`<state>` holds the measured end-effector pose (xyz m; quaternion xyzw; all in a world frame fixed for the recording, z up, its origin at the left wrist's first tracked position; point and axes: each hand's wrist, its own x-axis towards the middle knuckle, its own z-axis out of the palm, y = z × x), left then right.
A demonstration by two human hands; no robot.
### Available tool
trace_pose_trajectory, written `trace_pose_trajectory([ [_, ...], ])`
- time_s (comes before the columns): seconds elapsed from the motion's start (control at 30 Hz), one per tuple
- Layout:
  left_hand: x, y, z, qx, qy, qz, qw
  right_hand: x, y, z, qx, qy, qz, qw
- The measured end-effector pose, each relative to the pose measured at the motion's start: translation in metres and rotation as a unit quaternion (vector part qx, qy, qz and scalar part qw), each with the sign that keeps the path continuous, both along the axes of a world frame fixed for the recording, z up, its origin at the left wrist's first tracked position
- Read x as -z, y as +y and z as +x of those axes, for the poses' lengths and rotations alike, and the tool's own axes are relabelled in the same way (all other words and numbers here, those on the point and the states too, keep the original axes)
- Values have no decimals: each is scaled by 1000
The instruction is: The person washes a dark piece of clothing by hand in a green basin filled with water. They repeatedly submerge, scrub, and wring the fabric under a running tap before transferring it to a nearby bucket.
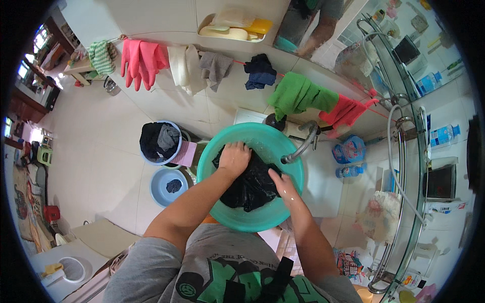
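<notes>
- Centrally, a wet black garment [252, 189] lies bunched inside a round teal basin [292, 141], with water around it.
- The left hand [235, 159] rests on the garment's upper part, fingers bent over it; whether they grip the fabric, I cannot tell.
- The right hand [284, 187] grasps the garment's right edge, thumb on top, other fingers mostly hidden.
- A curved metal faucet [302, 150] reaches over the basin's right side.
- To the left, a light-blue washbowl [160, 189] holds a small dark cloth [174, 186].
</notes>
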<state>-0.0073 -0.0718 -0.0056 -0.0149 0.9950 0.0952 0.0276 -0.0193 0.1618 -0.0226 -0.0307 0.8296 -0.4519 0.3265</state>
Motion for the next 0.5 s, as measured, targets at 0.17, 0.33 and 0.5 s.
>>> trace_pose_trajectory([
  [0.17, -14, 38, 32, 102, -77, -142, 982, -34, -21, 28, -132, 388, 247, 878],
  [0.33, 41, 20, 8, 129, -81, -12, 988, -12, -75, 22, -141, 213, 317, 913],
  [0.5, 41, 32, -21, -198, -32, 325, 924, 52, -61, -34, 250, -90, -91, 960],
])
